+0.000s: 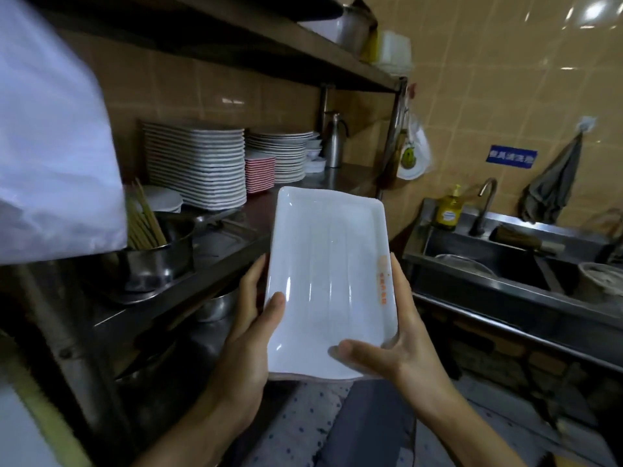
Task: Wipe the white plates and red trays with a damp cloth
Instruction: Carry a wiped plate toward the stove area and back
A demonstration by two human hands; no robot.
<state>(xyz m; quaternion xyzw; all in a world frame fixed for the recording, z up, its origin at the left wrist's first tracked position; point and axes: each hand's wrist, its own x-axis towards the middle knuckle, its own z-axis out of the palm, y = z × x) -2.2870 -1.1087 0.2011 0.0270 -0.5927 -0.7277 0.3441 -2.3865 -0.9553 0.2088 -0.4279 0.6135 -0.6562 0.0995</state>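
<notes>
A steel shelving rack (215,261) fills the left half of the view, and a steel sink (526,264) with a curved faucet (485,203) runs along the tiled wall on the right. On the rack's middle shelf stand a tall stack of white rectangular plates (197,165), a second stack of round white plates (279,156) behind it, and between them a low pile of red trays (259,172). A metal thermos (333,141) stands at the shelf's far end. Nearer, a steel pot (158,257) holds a bundle of chopsticks (143,220). A yellow soap bottle (448,210) sits at the sink's corner, and a grey cloth (553,183) hangs from a wall hook above it. A white bag (50,146) blocks the upper left.

In front of the rack, above the person's lap, a white rectangular plate (323,281) is held face up, tilted toward the camera. The left hand (249,328) grips its left edge, thumb on the inner face and fingers behind. The right hand (387,348) grips the near right corner, thumb lying across the lower rim, fingers along the right edge.
</notes>
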